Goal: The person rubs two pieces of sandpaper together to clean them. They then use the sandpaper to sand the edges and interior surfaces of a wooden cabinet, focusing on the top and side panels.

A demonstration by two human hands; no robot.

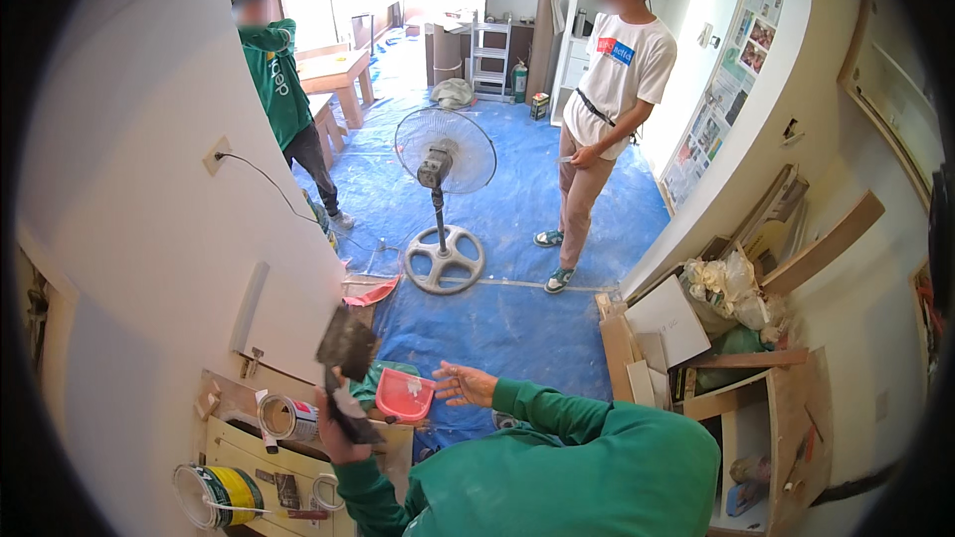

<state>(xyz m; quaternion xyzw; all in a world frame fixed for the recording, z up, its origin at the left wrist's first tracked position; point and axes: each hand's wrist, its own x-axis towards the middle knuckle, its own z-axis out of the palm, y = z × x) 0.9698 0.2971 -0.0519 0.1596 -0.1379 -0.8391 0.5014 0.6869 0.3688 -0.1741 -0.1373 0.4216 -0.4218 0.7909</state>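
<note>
My left hand (339, 429), in a green sleeve, grips a dark flat object (348, 347) upright at the left of the view. Motion blur hides exactly what it is. Near that hand lies an open tin can (287, 418) with brown contents. My right hand (466, 385) is held out with fingers apart and nothing in it. Just left of its fingertips a pink plastic dustpan (404, 394) shows. Below my left hand, a putty knife (287, 491) and a roll of tape (328, 492) rest on a cream panel (239, 451).
A green-and-yellow bucket (216, 496) lies at lower left. A pedestal fan (444, 156) stands on the blue tarp (515, 239). Beyond are a person in white (615, 82) and another in green (276, 97). Boards (668, 321) and bags crowd the right wall.
</note>
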